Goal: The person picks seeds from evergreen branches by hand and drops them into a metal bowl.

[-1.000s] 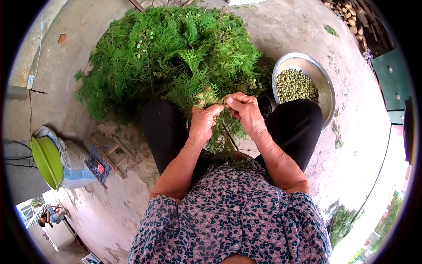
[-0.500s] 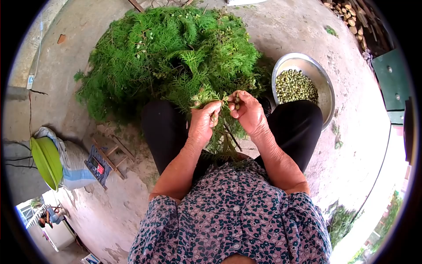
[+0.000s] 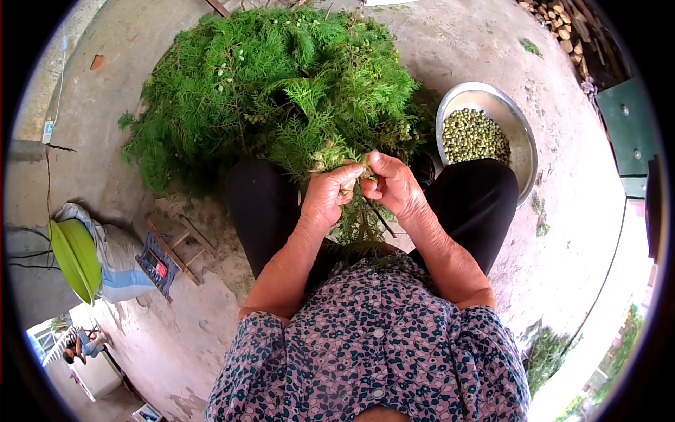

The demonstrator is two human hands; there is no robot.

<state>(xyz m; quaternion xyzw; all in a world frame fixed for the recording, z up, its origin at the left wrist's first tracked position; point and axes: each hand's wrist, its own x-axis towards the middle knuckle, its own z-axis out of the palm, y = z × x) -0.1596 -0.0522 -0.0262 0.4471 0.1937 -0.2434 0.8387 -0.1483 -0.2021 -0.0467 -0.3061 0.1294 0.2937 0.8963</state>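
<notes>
My left hand (image 3: 327, 195) is closed on a small green conifer sprig (image 3: 332, 153), whose leafy tip sticks out above the thumb. Right beside it, my right hand (image 3: 396, 184) pinches at the sprig's end, thumb and fingers pressed together; whatever lies inside those fingers is mostly hidden. Both hands are above my lap, between my knees. Beyond them spreads a big heap of green conifer branches (image 3: 267, 91) with small pale cones among the leaves. By my right knee a metal bowl (image 3: 522, 151) holds many round green cones (image 3: 474, 137).
To the left stand a small folding stool (image 3: 176, 253), a pale sack (image 3: 123, 260) and a lime-green basin (image 3: 74, 260). Cut firewood (image 3: 562, 28) is stacked at the far right, near a green panel (image 3: 628, 126). A person (image 3: 86, 346) is far off at lower left.
My right hand has moved left against my left hand, and its fingers have closed on the sprig. The cones seen in its fingers before are now hidden.
</notes>
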